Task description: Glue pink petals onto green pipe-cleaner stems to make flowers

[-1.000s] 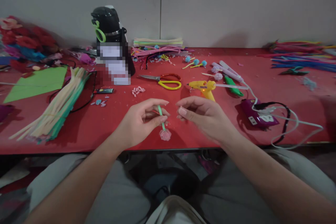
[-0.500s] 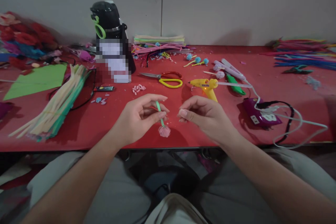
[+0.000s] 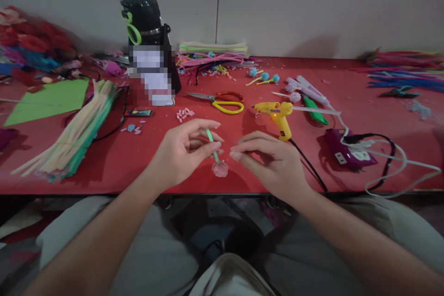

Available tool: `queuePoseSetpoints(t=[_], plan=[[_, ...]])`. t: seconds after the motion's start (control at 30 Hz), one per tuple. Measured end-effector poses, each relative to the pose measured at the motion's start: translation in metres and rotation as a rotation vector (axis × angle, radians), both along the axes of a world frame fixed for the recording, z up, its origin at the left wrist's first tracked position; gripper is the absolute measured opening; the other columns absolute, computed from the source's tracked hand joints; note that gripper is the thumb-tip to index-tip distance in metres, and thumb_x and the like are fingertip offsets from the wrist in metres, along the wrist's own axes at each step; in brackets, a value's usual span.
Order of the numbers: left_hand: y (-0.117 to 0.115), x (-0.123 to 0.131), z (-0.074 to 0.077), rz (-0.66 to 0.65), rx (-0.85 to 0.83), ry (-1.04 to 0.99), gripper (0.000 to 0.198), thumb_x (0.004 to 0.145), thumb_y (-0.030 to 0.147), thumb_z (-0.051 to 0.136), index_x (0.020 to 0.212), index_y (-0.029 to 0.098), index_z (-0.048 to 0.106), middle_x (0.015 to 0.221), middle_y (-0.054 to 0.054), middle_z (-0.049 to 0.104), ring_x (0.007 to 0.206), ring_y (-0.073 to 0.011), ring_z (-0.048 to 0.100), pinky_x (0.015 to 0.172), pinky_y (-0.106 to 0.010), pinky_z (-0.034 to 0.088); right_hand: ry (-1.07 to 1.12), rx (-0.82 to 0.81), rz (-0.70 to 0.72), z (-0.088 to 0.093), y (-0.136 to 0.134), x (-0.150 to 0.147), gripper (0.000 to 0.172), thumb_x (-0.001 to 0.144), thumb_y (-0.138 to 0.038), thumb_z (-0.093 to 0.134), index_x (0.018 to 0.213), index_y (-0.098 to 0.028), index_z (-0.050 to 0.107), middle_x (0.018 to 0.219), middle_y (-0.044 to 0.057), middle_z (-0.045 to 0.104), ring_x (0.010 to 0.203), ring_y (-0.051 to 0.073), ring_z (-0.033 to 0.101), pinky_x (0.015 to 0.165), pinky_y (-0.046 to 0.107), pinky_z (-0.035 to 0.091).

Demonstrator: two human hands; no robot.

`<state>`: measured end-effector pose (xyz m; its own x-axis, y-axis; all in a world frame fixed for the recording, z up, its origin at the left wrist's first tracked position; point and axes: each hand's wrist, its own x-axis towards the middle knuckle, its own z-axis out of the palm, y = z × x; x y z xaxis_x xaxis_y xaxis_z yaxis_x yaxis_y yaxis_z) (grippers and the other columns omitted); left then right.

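Between the thumb and fingers of my left hand (image 3: 182, 150) is the green stem of a small craft flower (image 3: 220, 169), its pale pink head hanging downward over the table's front part. My right hand (image 3: 272, 159) is just to the right of the flower, thumb and fingertips pinched together, apart from it; anything in the pinch is too small or hidden to make out. Beyond my right hand a yellow glue gun (image 3: 281, 118) with a lit orange light rests on the table. Scissors (image 3: 222, 101) with red and yellow handles lie past my left hand, near small pink pieces (image 3: 184, 114).
A bundle of cream and green pipe cleaners (image 3: 74, 132) and a black bottle (image 3: 142, 18) are on the left. On the right sit a purple power box (image 3: 350, 152) with loose cables and a green tool (image 3: 315, 111). Small blue pompom flowers (image 3: 265, 77) lie behind the glue gun.
My right hand has moved slightly left, closer to the flower, uncovering the glue gun's handle and cord. My left hand keeps its hold on the stem. The view has shifted slightly.
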<state>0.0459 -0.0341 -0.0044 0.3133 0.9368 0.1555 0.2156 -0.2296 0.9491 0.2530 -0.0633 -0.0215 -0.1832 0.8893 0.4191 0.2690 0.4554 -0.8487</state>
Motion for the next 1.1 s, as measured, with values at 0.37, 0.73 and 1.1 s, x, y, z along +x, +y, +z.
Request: queuePoseSetpoints(t=[0.37, 0.73, 1.1], plan=[[-0.002, 0.002, 0.001, 0.035, -0.004, 0.022, 0.036, 0.08, 0.031, 0.079, 0.112, 0.017, 0.068, 0.095, -0.006, 0.076, 0.079, -0.0183, 0.074, 0.077, -0.03, 0.064, -0.218, 0.157, -0.002, -0.007, -0.003, -0.003, 0.017, 0.089, -0.013, 0.067, 0.088, -0.029, 0.074, 0.088, 0.001, 0.079, 0.079, 0.018, 0.074, 0.076, 0.031, 0.059], [-0.001, 0.002, 0.0, 0.034, -0.016, 0.026, 0.035, 0.081, 0.03, 0.078, 0.113, 0.018, 0.067, 0.094, -0.005, 0.075, 0.08, -0.0179, 0.075, 0.077, -0.029, 0.065, -0.232, 0.308, 0.054, -0.011, -0.004, -0.005, 0.02, 0.093, -0.014, 0.062, 0.097, -0.028, 0.076, 0.094, 0.004, 0.077, 0.084, 0.017, 0.073, 0.08, 0.03, 0.06], [0.0, -0.001, -0.002, 0.064, 0.008, 0.002, 0.037, 0.082, 0.03, 0.079, 0.114, 0.017, 0.067, 0.095, -0.006, 0.075, 0.083, -0.0201, 0.076, 0.074, -0.029, 0.066, -0.323, 0.397, 0.167, -0.013, -0.006, 0.0, 0.023, 0.097, -0.007, 0.054, 0.106, -0.021, 0.07, 0.1, 0.007, 0.074, 0.093, 0.016, 0.068, 0.084, 0.028, 0.057]])
